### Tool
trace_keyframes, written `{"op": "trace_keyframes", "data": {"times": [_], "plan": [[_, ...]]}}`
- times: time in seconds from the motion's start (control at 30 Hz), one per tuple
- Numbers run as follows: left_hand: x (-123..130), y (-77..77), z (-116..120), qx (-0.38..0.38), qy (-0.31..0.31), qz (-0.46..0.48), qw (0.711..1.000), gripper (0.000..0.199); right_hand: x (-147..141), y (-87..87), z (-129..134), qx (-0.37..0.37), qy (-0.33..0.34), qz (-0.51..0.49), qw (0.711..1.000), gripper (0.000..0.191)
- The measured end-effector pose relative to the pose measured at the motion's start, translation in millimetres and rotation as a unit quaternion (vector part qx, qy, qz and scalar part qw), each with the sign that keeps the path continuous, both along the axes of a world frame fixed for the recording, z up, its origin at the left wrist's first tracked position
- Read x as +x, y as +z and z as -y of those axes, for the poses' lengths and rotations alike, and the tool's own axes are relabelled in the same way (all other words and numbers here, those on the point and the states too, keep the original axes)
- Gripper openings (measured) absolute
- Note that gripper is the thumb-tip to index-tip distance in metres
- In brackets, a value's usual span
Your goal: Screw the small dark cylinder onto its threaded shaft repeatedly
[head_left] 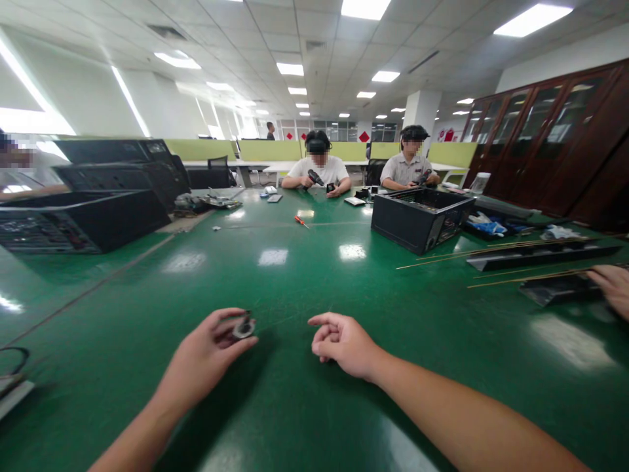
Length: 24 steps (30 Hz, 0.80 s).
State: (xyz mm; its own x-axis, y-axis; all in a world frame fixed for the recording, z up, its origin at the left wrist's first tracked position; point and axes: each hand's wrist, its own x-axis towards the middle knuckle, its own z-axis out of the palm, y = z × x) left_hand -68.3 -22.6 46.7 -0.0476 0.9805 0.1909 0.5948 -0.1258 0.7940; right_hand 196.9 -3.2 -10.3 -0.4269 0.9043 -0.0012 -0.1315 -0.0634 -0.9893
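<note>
Between the thumb and fingers of my left hand (204, 351) is a small round metal part (244, 328) with a dark piece sticking up from it. It is too small to name more exactly, and my fingers hide some of it. My right hand (346, 344) hovers a short way to the right above the green table (295, 282), holding nothing. Its index finger points left, apart from the thumb, while the other fingers are loosely bent.
A screwdriver (301, 221) lies farther back. Black computer cases (413, 219) stand right and left (83, 219). Thin rods (442, 257) and dark metal channels (540, 252) lie at right, near another person's hand (612, 288). Two people sit opposite, one holding a power drill (315, 177).
</note>
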Motion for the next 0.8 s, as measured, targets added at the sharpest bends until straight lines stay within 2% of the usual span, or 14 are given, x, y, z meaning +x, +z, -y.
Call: {"op": "trace_keyframes", "data": {"times": [0.03,0.1,0.2,0.3,0.47,0.57,0.8], "plan": [[20,-6.6,-11,-0.027,-0.053,0.041,0.997,0.060,2,-2.0,-4,0.014,-0.045,0.005,0.999,0.054],[56,-19.9,-27,-0.024,-0.125,0.067,0.990,0.045,5,-5.7,-10,0.028,-0.099,0.014,0.995,0.060],[86,-33.8,-33,0.014,-0.198,0.006,0.980,0.029,8,-10.1,-14,0.061,-0.125,0.030,0.990,0.063],[87,-37.5,-26,0.053,-0.228,-0.040,0.971,0.026,8,-12.0,-12,0.098,-0.117,0.059,0.987,0.061],[78,-35.2,-21,0.107,-0.222,-0.033,0.969,0.026,5,-8.8,-5,0.119,-0.112,0.082,0.983,0.047],[77,-36.1,-24,0.115,-0.224,-0.025,0.968,0.026,5,-5.3,-2,0.117,-0.102,0.086,0.984,0.038],[75,-43.6,-29,0.094,-0.181,-0.018,0.979,0.031,6,-1.0,0,0.102,-0.095,0.083,0.987,0.028]]}}
